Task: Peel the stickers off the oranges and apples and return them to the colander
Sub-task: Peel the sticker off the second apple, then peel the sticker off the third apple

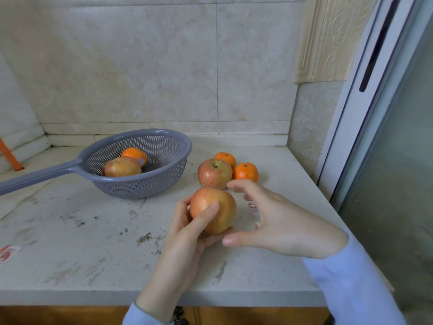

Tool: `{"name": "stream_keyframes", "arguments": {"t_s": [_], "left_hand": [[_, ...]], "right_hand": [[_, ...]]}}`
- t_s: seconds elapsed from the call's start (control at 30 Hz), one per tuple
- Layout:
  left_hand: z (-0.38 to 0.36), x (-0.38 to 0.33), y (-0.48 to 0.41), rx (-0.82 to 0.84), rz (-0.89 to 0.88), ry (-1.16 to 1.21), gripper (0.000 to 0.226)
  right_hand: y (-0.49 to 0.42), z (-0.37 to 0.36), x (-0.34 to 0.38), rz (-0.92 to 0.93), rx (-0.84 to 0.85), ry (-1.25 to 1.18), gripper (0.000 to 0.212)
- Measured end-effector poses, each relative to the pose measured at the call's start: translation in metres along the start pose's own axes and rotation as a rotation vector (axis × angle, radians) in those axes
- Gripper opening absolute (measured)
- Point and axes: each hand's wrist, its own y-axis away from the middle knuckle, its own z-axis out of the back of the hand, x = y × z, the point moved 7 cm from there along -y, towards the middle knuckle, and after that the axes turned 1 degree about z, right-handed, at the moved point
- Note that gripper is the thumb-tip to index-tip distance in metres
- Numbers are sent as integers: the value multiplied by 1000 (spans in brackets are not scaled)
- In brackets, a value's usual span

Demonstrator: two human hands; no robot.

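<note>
My left hand [187,233] grips a red-yellow apple [221,208] above the counter, thumb across its front. Just to the right, my right hand [269,221] is spread open beside the apple, fingers apart, holding nothing. Behind them a second apple [214,173] and two oranges [226,158] [246,172] sit on the counter. The grey colander [150,184] at the back left holds another apple [121,168] and an orange [134,154] with a small sticker on it. A peeled sticker [252,205] lies on the counter behind my right hand.
The colander's long handle [35,175] reaches to the left edge. An orange rod [10,156] stands at the far left, a red-white label [7,253] lies at the left. Tiled walls enclose the back and right; the counter's front edge [93,297] runs below.
</note>
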Motion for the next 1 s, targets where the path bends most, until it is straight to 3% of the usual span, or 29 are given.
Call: {"name": "stream_keyframes", "arguments": {"t_s": [0.2,0.37,0.47,0.57,0.63,0.77,0.87,1.0], "left_hand": [[-12,-18,-3,88,-65,-15,42],[-20,-72,-23,-15,-169,-234,27],[3,-116,-45,-225,-255,-494,16],[24,-151,-66,-392,-371,-1085,10],[42,-159,-87,-430,-319,-1403,16],[86,-156,-120,-430,-21,-1740,37],[110,-149,-128,-460,157,-1793,52],[114,-144,-135,-437,222,-1825,53]], "right_hand": [[-29,7,28,119,25,43,80],[-71,34,33,81,-53,-306,59],[-116,52,26,14,-198,-226,64],[-155,66,8,-103,-289,-96,81],[-176,73,0,-137,-317,40,82],[-211,73,-19,-187,-317,235,82],[-225,64,-35,-228,-260,305,84],[-238,44,-52,-250,-186,347,82]]}}
